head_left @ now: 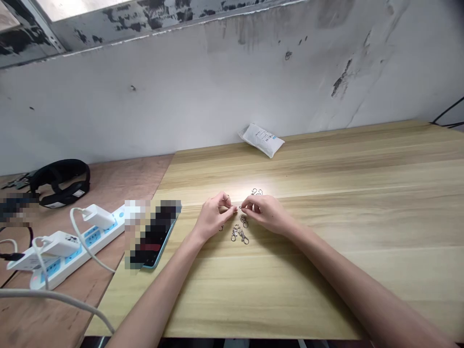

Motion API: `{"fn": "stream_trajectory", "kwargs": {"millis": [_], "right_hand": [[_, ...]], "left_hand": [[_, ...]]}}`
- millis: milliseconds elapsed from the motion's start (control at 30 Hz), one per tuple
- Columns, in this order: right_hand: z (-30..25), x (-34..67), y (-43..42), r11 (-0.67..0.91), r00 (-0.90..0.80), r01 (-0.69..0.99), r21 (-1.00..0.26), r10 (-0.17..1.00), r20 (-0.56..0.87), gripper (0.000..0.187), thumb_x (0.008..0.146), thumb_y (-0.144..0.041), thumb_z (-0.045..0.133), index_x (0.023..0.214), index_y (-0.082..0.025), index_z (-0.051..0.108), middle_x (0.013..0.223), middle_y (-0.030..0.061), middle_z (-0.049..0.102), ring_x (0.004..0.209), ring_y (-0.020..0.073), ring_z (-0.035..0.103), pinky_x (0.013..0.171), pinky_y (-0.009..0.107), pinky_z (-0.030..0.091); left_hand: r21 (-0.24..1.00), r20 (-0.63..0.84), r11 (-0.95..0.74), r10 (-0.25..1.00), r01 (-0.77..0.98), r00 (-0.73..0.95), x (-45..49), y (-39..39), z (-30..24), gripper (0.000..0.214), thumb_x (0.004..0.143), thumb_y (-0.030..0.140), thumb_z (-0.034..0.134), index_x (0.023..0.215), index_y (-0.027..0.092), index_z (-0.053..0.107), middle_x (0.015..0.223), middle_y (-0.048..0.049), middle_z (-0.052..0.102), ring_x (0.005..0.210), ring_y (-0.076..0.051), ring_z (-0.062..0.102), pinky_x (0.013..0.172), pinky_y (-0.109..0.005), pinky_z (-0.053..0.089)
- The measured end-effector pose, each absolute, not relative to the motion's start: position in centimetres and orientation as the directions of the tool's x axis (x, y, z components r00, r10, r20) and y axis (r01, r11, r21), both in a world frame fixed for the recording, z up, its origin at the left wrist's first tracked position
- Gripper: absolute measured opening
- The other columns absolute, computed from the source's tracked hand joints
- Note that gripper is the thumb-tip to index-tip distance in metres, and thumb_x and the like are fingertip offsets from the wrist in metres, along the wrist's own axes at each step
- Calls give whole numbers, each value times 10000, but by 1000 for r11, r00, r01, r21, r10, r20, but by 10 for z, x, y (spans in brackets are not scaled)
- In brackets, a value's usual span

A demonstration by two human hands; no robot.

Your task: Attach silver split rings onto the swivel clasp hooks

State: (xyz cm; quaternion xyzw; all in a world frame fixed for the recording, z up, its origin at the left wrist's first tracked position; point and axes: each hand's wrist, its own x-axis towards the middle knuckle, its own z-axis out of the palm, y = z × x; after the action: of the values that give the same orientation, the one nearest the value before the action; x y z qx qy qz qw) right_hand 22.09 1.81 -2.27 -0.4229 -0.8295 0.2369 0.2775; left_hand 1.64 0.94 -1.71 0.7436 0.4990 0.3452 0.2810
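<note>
My left hand [213, 215] and my right hand [264, 212] meet above a light wooden table [326, 193], fingertips pinched together on a small metal ring or clasp [239, 208] between them. Just below the hands lie a few small metal clasps [239, 234] on the table. More metal pieces [256, 192] lie just beyond my right hand. What exactly each hand grips is too small to make out.
A white sealed packet [261, 139] lies at the back by the wall. A phone [155, 237] rests left of my left arm. A white power strip [68, 244] with chargers and cables, and a black headband device [60, 182], sit on the reddish table at left.
</note>
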Motion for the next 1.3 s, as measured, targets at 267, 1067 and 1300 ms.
{"fn": "stream_trajectory", "kwargs": {"millis": [267,1067,1300], "right_hand": [[-26,221,19,545,-486,553,-630,825,288,79,875,-187,593,866,-209,668,757,7,686,639,123,564,593,242,378],[-25,218,19,481,-369,385,-788,863,346,106,859,-234,584,846,-190,680,698,3,671,557,109,518,539,235,381],[-20,215,17,434,-394,348,-831,872,291,103,846,-244,604,824,-186,686,679,-5,663,552,104,529,546,232,397]], "left_hand": [[727,303,-434,898,533,318,14,11,-15,95,842,297,684,804,218,721,849,-20,753,830,-185,693,964,-400,476],[887,221,-334,913,319,342,13,11,-18,214,889,251,586,1052,175,702,1048,-88,739,996,-207,708,920,-367,579],[849,254,-356,923,390,291,14,9,-11,159,853,226,631,978,193,724,981,-55,758,947,-192,708,854,-328,590]]}}
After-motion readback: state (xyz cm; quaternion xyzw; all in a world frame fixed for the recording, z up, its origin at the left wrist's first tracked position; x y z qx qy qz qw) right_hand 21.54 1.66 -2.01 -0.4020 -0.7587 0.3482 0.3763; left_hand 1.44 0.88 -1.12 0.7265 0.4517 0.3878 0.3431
